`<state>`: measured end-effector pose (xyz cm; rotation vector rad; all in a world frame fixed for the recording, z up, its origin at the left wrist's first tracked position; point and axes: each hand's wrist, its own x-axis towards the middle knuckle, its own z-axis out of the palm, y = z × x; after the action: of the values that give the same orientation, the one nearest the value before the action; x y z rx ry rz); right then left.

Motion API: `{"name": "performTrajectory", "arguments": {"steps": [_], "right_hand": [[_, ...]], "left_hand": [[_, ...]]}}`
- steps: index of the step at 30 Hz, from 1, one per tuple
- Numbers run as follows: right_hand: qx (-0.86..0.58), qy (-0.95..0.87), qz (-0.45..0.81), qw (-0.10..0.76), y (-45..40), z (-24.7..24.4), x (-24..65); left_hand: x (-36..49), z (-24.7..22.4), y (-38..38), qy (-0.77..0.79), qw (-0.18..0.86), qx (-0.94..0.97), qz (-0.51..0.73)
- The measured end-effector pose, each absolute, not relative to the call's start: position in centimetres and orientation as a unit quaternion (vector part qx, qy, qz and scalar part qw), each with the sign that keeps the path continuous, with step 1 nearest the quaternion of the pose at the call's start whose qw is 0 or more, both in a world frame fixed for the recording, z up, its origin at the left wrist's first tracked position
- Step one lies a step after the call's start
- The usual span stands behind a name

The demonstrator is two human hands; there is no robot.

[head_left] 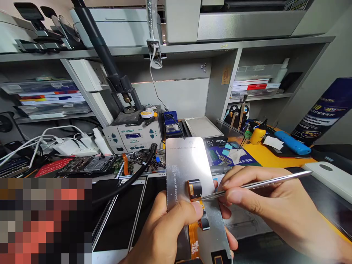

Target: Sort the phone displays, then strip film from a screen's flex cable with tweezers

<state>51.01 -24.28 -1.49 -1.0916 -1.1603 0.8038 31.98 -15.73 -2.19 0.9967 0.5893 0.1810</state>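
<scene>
A silver-backed phone display panel (178,161) stands tilted at the centre, held in my left hand (170,227), whose thumb presses on its back and whose fingertips show round the right edge. An orange flex cable (193,234) runs up the panel to a curled black and copper part (195,189). My right hand (255,198) pinches a thin metal tool (264,184) between thumb and fingers. The tool's tip reaches the flex just below the curled part, beside my left thumb.
Behind the panel stand a soldering station (132,137) and a tray of small parts (137,165). Phone screens (118,220) lie at left under a black hose (137,176). A yellow bottle (258,134), blue tool (293,142) and large spray can (321,110) are at right.
</scene>
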Motion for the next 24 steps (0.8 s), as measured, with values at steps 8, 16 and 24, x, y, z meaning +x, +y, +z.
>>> {"name": "performTrajectory", "arguments": {"steps": [8,16,24], "right_hand": [[-0.454,-0.491,0.379,0.64,-24.3,-1.66,50.85],[-0.459,-0.502,0.37,0.633,-24.37,-1.62,50.88],[-0.506,-0.52,0.31,0.615,-24.41,-1.6,51.01]], "left_hand": [[31.93,-2.35,-15.7,0.273,0.84,0.462,0.084],[31.96,-2.23,-15.79,0.256,0.858,0.432,0.111],[32.57,-1.7,-15.77,0.339,0.82,0.443,0.124]]}}
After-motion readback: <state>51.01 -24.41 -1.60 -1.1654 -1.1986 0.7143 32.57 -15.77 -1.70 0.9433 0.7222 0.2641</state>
